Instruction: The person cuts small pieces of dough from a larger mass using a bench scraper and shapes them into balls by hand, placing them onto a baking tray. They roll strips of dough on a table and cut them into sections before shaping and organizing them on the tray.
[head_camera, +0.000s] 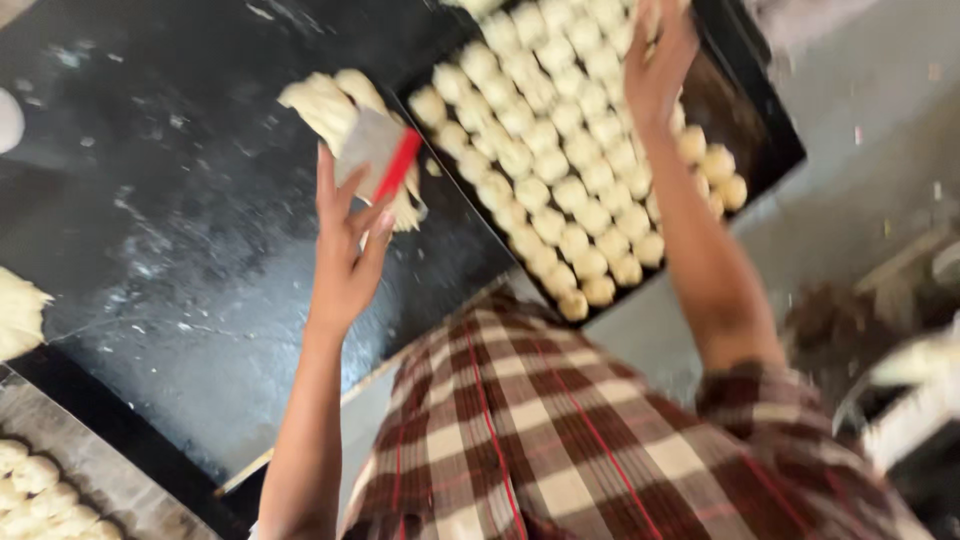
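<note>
Blur throughout; right hand (658, 55) fingertips cut off above dough-ball tray (770, 150), grip unclear. Left hand (348, 245) fingers pinch red-handled scraper (378, 155) against pale dough lump (325, 105).

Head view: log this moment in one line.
left hand: holds red-handled metal scraper by pale dough lump | right hand: over black tray of pale round dough balls

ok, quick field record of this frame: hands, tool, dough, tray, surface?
left hand: holds scraper
scraper: flat metal blade, red handle, against the dough lump
dough lump: on the dark worktop
right hand: over the tray, grip unclear from blur
tray: dark, rows of dough balls
dough balls: small, pale, closely packed
worktop: dark, flour-dusted
</note>
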